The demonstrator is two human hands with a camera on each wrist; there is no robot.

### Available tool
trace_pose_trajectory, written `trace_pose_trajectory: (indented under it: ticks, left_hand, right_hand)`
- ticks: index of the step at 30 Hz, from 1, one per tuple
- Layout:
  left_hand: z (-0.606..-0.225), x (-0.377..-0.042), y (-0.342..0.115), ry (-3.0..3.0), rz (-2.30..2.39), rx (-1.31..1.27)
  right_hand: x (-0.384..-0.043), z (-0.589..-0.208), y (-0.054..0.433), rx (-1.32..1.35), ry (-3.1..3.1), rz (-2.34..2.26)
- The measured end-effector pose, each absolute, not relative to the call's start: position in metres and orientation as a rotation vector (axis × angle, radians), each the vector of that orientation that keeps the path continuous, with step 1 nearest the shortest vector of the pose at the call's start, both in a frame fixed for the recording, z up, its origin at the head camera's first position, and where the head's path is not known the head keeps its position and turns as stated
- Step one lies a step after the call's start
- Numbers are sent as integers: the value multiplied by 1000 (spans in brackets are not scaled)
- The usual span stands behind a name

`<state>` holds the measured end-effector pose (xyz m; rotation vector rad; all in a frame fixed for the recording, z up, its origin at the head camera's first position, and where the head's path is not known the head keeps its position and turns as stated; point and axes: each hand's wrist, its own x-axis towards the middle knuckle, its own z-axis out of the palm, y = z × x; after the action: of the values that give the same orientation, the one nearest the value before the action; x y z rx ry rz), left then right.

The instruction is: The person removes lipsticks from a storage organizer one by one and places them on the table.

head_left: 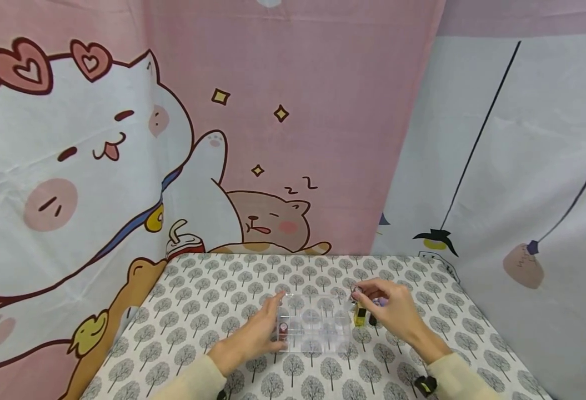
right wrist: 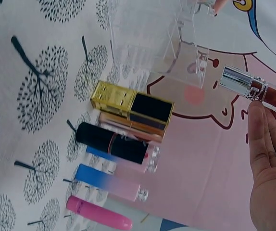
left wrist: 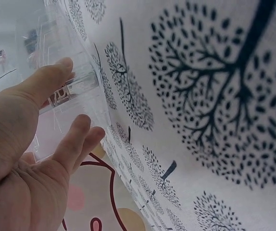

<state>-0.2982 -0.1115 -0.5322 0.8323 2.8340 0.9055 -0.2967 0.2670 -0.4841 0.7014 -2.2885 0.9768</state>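
Observation:
A clear plastic organizer box (head_left: 317,347) with divided compartments rests on the table. My left hand (head_left: 255,333) spans its left end and grips it, thumb at the near corner and fingers toward the far one. Inside the box at that end stands a dark red lip gloss tube (head_left: 283,329), whose lettered cap (left wrist: 60,96) shows in the left wrist view. Right of the box, my right hand (head_left: 392,305) pinches another lip gloss tube (right wrist: 251,87), silver-capped with reddish-brown contents, between thumb and fingers. It is raised close to the box's right edge.
Beside the box, under my right hand, several cosmetics stand: a gold-and-black lipstick (right wrist: 131,106), a black tube (right wrist: 111,143), a blue-to-pink tube (right wrist: 106,182) and a bright pink tube (right wrist: 98,211). A tree-print cloth (head_left: 183,333) covers the table; cartoon-printed curtains (head_left: 322,139) hang behind.

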Motion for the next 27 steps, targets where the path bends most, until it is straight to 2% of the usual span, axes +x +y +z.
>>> trace_pose_trajectory:
  ticks: [27]
  left_hand:
    - [-531, -296, -109, 2839, 916, 866]
  right_hand:
    - [-300, -486, 319, 539, -2313, 839]
